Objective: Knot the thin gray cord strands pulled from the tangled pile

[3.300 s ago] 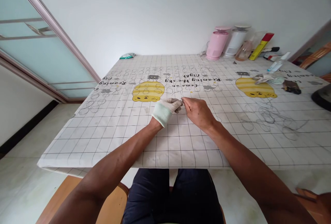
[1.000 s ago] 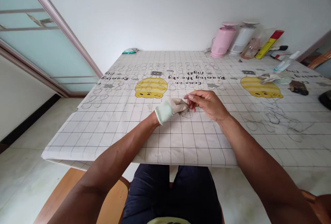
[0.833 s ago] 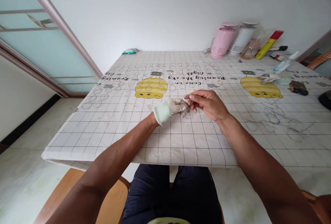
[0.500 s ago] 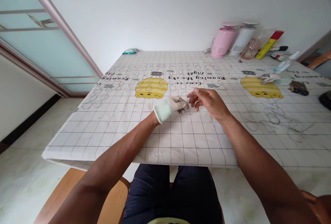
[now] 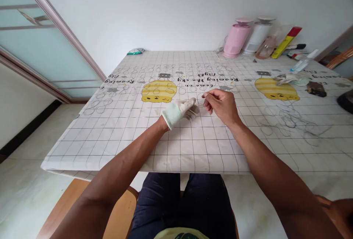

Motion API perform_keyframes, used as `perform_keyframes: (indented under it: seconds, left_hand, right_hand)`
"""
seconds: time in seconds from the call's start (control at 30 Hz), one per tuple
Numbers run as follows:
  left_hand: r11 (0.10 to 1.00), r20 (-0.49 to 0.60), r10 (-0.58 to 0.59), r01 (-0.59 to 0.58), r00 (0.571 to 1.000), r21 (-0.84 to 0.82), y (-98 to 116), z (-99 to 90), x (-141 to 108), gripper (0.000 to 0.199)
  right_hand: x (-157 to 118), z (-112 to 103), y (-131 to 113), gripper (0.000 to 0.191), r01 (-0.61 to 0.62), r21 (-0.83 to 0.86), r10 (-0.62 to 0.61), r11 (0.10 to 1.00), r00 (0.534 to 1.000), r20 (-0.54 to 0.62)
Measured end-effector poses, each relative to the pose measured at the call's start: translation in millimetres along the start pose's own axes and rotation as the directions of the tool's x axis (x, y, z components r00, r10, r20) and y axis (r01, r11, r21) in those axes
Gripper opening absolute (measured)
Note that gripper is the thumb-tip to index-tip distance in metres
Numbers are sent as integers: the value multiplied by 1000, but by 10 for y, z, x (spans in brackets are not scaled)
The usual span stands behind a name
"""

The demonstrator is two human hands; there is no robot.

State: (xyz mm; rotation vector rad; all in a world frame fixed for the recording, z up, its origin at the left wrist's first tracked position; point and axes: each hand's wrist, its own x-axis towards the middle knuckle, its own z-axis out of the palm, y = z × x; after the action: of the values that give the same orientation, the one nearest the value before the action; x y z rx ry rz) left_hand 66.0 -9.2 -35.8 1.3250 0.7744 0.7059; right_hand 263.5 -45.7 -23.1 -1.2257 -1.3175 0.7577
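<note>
My left hand (image 5: 187, 109) wears a white glove with a pale green cuff. Its thumb is lifted away from the fingers, which are slightly blurred, low over the table. Facing it, my bare right hand (image 5: 220, 103) is closed in a pinch on a thin wire (image 5: 201, 105) that spans the small gap between the hands. How the wire ends inside the fingers is hidden. Several thin wire loops (image 5: 93, 107), shaped like figure eights, lie in rows on the checked tablecloth (image 5: 171, 150) to the left and behind the hands.
Tangled loose wire (image 5: 292, 121) lies to the right. Beyond it are a crumpled glove (image 5: 292, 78), a dark brown object (image 5: 316, 89) and a clear bottle (image 5: 303, 62). Pink (image 5: 236, 39) and white (image 5: 256, 37) cylindrical devices stand by the wall. A green packet (image 5: 135, 51) lies far left.
My left thumb has lifted off the fingers, which have turned. The right fingers have drawn together into a pinch. The view has shifted slightly.
</note>
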Motion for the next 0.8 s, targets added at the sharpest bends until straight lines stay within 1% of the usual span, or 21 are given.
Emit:
perform_keyframes:
  seconds: [0.1,0.17,0.2,0.23,0.27,0.3,0.33,0.37,0.4,0.43,0.47,0.53,0.63,0.73,0.8]
  left_hand:
    - [999,-29,-5,6,1000,43,10,1,-11,58]
    - [989,-101,28,-13,994,146,34,33,-27,51]
    - [973,-167,62,-23,984,229,50,58,-39,45]
    - [944,-238,115,-32,964,327,66,87,-54,39]
    - [899,-298,187,-41,936,435,80,120,-72,32]
    - [839,-328,267,-51,906,542,92,155,-92,26]
    - [771,-322,340,-66,884,633,101,188,-113,21]
    - [704,-285,395,-88,873,705,106,219,-133,19]
    - [650,-241,428,-111,871,752,109,246,-151,18]
    - [618,-210,440,-125,873,777,111,267,-165,19]
    - [610,-202,441,-127,874,782,112,280,-172,21]
    - [649,-246,427,-105,870,754,118,283,-165,22]
    - [749,-327,356,-59,875,660,129,238,-112,26]
    - [873,-375,227,-18,899,487,133,193,-58,25]
    - [931,-362,125,16,924,364,144,191,-46,23]
  right_hand:
    - [26,-23,50,19,-11,17,12,1000,999,-52]
    - [47,-36,95,18,-35,41,38,999,997,-70]
    - [56,-42,114,17,-48,52,52,998,996,-78]
    - [64,-47,131,17,-58,62,63,996,994,-85]
    - [70,-52,142,17,-64,69,70,996,993,-91]
    - [74,-55,149,17,-67,73,74,995,992,-98]
    - [76,-57,150,17,-69,76,77,995,992,-104]
    - [77,-57,146,17,-70,78,79,994,991,-109]
    - [75,-56,137,17,-70,81,79,994,991,-113]
    - [70,-52,124,17,-64,83,73,995,990,-118]
    - [63,-46,108,18,-52,81,61,995,991,-122]
    - [41,-27,70,19,-12,59,19,998,991,-132]
    - [-2,11,22,21,40,1,-39,999,989,-139]
    - [-40,57,7,22,63,-25,-65,998,992,-111]
    - [-58,87,12,22,73,-30,-75,997,994,-75]
